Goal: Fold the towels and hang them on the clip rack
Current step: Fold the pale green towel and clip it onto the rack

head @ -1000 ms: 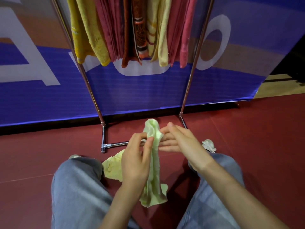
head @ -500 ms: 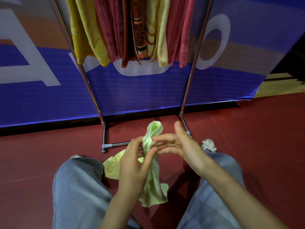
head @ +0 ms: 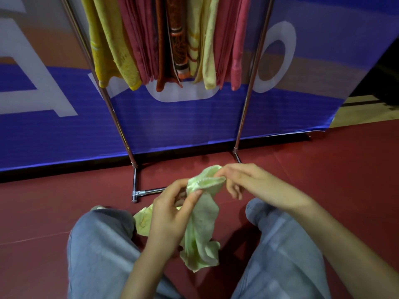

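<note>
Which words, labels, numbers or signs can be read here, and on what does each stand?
"O", perhaps: a white ring on the blue banner, right of the rack.
Other white shapes on the banner: cut off or hidden by the hanging towels, unreadable.
Light green towel: no text seen.

grips (head: 170, 214) (head: 248, 182) — 2 | green towel (head: 205, 214) — 1 | rack (head: 149, 191) — 1 | banner (head: 183, 121) — 1

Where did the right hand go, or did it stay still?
Yes, it moved. The right hand shifted slightly right, away from the rack foot, pinching the green towel.
</note>
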Demonstrator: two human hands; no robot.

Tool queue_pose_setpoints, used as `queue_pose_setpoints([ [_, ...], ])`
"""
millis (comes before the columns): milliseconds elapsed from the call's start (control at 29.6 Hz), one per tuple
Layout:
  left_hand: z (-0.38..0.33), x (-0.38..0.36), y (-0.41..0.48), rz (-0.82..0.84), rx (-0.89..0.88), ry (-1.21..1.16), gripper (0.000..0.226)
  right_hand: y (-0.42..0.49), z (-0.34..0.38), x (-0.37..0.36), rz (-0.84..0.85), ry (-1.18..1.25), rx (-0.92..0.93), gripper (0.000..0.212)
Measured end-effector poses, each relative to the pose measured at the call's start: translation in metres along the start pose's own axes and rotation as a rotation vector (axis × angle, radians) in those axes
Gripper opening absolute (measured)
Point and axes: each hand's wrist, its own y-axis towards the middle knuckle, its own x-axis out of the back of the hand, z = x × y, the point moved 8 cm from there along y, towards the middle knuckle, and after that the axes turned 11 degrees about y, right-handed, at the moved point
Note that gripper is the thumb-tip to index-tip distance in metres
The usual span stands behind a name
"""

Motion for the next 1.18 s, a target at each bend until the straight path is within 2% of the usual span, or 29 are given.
queue_pose_setpoints([
  [68, 0.001, 0.003, 0.006, 0.012, -0.004, -0.001, 0.004, 0.002, -0.005, 0.003, 0.042, -0.175, -0.022, 0.006],
  [135, -0.001, 0.005, 0.015, 0.039, -0.026, 0.038, 0.011, 0.006, 0.005, 0.012, -0.016, -0.357, 0.080, 0.016],
  [203, -0.016, 0.008, 0.032, 0.044, -0.108, 0.091, 0.013, 0.011, 0.033, 0.025, -0.117, -0.448, 0.222, 0.016],
  [338, -0.086, 0.038, 0.083, -0.062, -0.287, 0.141, 0.004, 0.009, 0.129, 0.048, -0.260, -0.416, 0.472, 0.011],
  [439, -0.166, 0.069, 0.115, -0.167, -0.473, 0.098, 0.019, -0.014, 0.221, 0.061, -0.369, -0.348, 0.715, 0.020],
  [507, -0.187, 0.076, 0.120, -0.224, -0.533, 0.110, 0.019, -0.023, 0.242, 0.065, -0.406, -0.268, 0.795, 0.025],
  [575, -0.175, 0.068, 0.113, -0.231, -0.498, 0.133, 0.015, -0.018, 0.226, 0.065, -0.424, -0.190, 0.745, 0.027],
  [676, -0.121, 0.036, 0.099, -0.109, -0.294, 0.135, 0.012, -0.006, 0.167, 0.070, -0.491, -0.120, 0.544, 0.033],
  [710, -0.107, 0.032, 0.090, -0.090, -0.252, 0.139, 0.018, -0.007, 0.153, 0.066, -0.503, -0.097, 0.517, 0.034],
  [777, -0.104, 0.029, 0.084, -0.073, -0.227, 0.115, 0.026, -0.013, 0.145, 0.068, -0.539, -0.025, 0.522, 0.036],
  [879, -0.122, 0.041, 0.081, -0.102, -0.258, 0.061, 0.015, -0.017, 0.152, 0.064, -0.513, 0.076, 0.555, 0.033],
  [946, -0.126, 0.043, 0.082, -0.081, -0.238, 0.005, 0.018, -0.017, 0.153, 0.059, -0.463, 0.173, 0.552, 0.034],
  [1048, -0.115, 0.035, 0.082, 0.046, -0.151, -0.045, 0.013, -0.021, 0.142, 0.054, -0.451, 0.301, 0.511, 0.035],
  [1116, -0.103, 0.026, 0.080, 0.196, -0.067, -0.130, 0.005, -0.022, 0.130, 0.052, -0.452, 0.379, 0.472, 0.033],
  [1183, -0.098, 0.022, 0.080, 0.289, -0.052, -0.113, 0.025, -0.018, 0.118, 0.046, -0.426, 0.431, 0.433, 0.034],
])
